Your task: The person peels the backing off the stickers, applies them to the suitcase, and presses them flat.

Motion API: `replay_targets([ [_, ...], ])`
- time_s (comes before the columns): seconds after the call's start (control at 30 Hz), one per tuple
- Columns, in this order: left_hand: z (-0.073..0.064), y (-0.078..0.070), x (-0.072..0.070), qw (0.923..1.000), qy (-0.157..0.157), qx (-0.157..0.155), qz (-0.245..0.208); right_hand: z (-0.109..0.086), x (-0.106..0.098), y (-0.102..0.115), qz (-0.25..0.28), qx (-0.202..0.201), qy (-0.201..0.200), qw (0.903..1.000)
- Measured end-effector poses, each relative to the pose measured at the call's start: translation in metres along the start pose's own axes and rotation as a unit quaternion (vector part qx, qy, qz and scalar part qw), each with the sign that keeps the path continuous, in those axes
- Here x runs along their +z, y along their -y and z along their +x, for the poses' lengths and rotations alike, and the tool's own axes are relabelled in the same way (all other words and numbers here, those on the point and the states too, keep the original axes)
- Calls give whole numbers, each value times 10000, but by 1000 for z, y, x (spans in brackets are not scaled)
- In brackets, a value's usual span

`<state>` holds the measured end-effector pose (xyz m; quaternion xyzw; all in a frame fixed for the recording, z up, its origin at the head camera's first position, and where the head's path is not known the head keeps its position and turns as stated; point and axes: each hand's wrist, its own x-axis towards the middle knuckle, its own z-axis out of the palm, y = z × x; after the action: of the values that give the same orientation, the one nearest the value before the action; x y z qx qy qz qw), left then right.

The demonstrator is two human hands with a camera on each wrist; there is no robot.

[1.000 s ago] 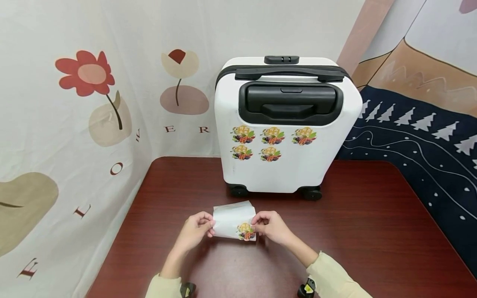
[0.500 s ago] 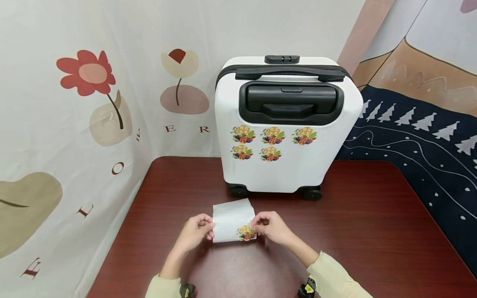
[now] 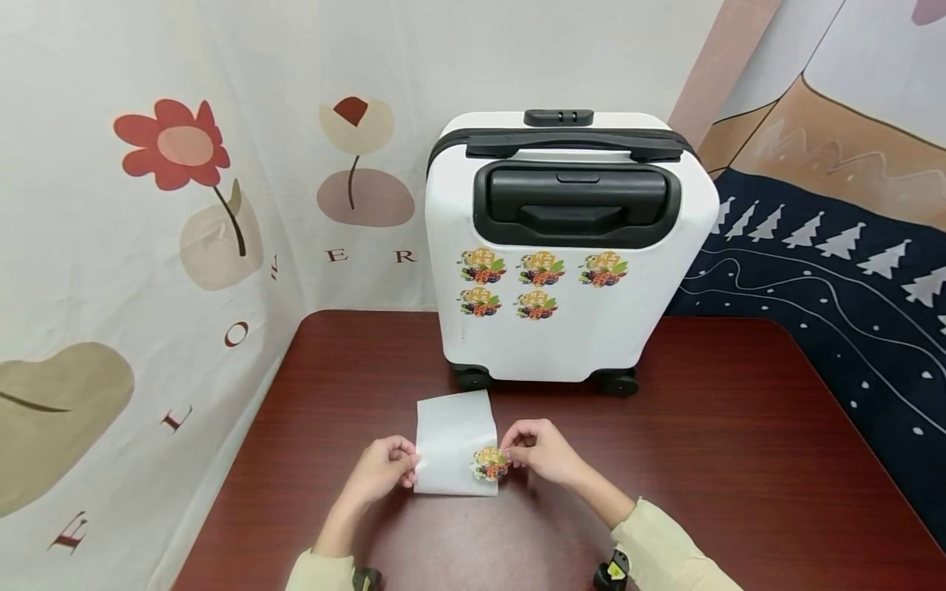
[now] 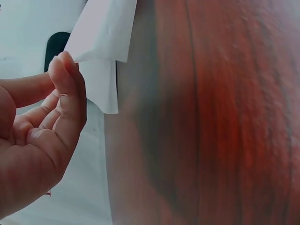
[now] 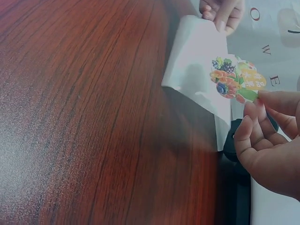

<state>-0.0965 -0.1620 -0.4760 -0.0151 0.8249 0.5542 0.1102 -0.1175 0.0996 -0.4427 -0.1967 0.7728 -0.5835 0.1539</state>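
My left hand (image 3: 384, 468) pinches the left edge of a white backing sheet (image 3: 452, 435), which is held above the table; in the left wrist view the sheet (image 4: 101, 37) looks folded, with a second layer below. Between thumb and index finger, my right hand (image 3: 545, 451) holds a fruit-printed sticker (image 3: 489, 464) by its right edge. In the right wrist view the sticker (image 5: 236, 79) stands in front of the sheet, and its edge near the fingers is off the paper. Whether its far edge still touches the sheet I cannot tell.
A white suitcase (image 3: 547, 345) with black handles and wheels stands upright on the table behind the hands. Several matching stickers (image 3: 542, 269) sit in two rows on its front. The dark red wooden table (image 3: 739, 460) extends to both sides; printed cloths hang behind it.
The sheet has shifted slightly left and toward me with my left hand, and more of it shows. The sticker now reaches past the sheet's right edge, held by my right hand, which has barely moved.
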Motion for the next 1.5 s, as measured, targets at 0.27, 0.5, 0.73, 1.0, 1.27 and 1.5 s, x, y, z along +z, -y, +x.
replay_targets([
  [0.27, -1, 9, -1, 9995, 61, -294, -1, -1, -1, 0, -62, 32, 45, 10000],
  [0.5, -1, 11, -3, 9986, -108, -515, 42, 0, -4, 0, 2, 43, 34, 10000],
  [0.73, 4, -1, 2, 9994, -161, -192, 255, 1, -7, 2, 16, 61, -22, 10000],
  [1.0, 11, -18, 22, 9974, 371, 602, 115, 2, -12, 6, 55, 108, -79, 9999],
  [1.27, 12, -49, 44, 9911, 812, 1057, 36, 5, -18, -5, 51, 16, -161, 9999],
  [1.5, 26, -40, 60, 9895, 731, 1225, 241, 1, -25, 10, 151, 154, -227, 9995],
])
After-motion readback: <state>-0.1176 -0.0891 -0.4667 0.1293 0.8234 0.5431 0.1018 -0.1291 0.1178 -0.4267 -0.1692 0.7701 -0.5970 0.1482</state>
